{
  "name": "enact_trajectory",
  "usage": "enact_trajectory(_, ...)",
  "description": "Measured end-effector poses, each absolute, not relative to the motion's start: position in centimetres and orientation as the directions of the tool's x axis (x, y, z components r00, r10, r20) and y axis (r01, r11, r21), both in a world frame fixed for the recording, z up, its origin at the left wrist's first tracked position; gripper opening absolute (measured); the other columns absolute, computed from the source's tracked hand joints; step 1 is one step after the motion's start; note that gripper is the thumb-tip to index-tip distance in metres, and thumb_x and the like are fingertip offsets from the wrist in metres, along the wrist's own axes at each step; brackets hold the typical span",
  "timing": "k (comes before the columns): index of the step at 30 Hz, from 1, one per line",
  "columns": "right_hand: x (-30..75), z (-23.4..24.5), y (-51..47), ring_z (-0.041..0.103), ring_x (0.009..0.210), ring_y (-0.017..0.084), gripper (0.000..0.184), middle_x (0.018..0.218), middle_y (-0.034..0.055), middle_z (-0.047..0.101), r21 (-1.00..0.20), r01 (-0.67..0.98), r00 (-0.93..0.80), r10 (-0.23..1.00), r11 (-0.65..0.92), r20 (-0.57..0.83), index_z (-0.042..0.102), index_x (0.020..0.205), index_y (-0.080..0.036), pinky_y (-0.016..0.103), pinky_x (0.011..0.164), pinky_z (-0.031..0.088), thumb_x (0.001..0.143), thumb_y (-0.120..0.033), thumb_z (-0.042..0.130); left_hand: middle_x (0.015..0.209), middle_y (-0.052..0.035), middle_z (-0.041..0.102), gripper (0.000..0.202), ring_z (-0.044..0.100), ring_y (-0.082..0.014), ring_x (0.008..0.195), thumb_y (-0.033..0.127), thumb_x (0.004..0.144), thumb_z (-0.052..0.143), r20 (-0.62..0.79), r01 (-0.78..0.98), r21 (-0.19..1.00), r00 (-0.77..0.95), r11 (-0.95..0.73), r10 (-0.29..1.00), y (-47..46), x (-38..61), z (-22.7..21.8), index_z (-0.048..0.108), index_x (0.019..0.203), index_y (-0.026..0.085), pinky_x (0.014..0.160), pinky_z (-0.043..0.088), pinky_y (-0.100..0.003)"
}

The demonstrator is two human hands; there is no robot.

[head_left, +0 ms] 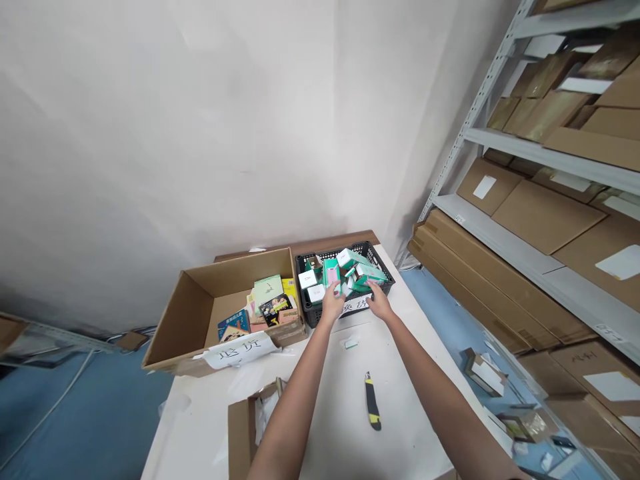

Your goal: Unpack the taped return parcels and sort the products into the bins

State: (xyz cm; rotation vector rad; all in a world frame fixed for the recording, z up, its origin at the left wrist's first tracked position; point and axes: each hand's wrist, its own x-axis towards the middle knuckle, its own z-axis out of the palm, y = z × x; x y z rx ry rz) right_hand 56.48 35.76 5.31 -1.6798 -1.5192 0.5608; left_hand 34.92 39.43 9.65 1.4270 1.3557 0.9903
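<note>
Both hands are at the black mesh basket [315,315], which stands toward the far right of the white surface [345,380], beside a large open carton. The left hand [332,304] is over the basket's front rim, fingertips at a green box with a pink panel [331,272]; thumb and fingers look slightly apart, but whether they grip the box cannot be told. The right hand [379,301] is at the front rim farther right, fingers by a green-and-white box [369,273]; contact and grip cannot be told. The two hands are apart, with a handwritten label [354,305] on the basket front between them. The basket also holds other green and white boxes, several tilted. Large open carton [189,313]: booklets [269,290] heaped toward its right end, handwritten paper sheet [240,352] on its front. Nearer, a small open carton [241,433] is partly covered by the left forearm. Between the forearms: a yellow-and-black utility knife [372,401], lying flat; beyond it, a small white-and-green piece [351,343] near the basket. Right side: metal shelving [550,158] stacked with brown cartons [545,207].
</note>
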Motion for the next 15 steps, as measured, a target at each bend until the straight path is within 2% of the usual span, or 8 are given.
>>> enact_trajectory(7,51.7,12.4,29.2,0.045,0.149,0.030,0.061,0.161,0.0112,0.048,-0.749,0.616,0.083,0.925,0.245,0.371,0.056,0.151,-0.024,0.051,0.123,0.040,0.091,-0.028,0.060,0.149,-0.0102,0.058,0.048,0.058,-0.0269,0.135,0.027,0.090,0.067,0.276,0.272,0.913,0.132,-0.303,0.952,32.2,30.5,15.5,0.064,0.137,0.028,0.099,0.058,-0.039)
enact_trajectory(11,47.9,15.5,25.0,0.045,0.150,0.028,0.056,0.162,0.0102,0.047,-0.763,0.550,0.039,0.902,0.339,0.429,0.056,0.151,-0.026,0.049,0.123,0.040,0.095,-0.031,0.059,0.156,-0.0109,0.052,0.052,0.053,-0.0276,0.142,0.029,0.091,0.067,0.324,0.314,0.879,0.159,-0.359,0.932,26.4,27.3,17.4,0.060,0.142,0.029,0.102,0.058,-0.041)
enact_trajectory(15,42.7,16.2,22.0,0.042,0.152,0.028,0.055,0.164,0.0100,0.045,-0.798,0.453,-0.034,0.902,0.399,0.431,0.055,0.151,-0.027,0.048,0.124,0.039,0.096,-0.032,0.058,0.159,-0.0106,0.050,0.057,0.047,-0.0284,0.147,0.031,0.091,0.069,0.339,0.404,0.841,0.125,-0.360,0.932,20.8,22.7,18.0,0.056,0.147,0.030,0.109,0.054,-0.044)
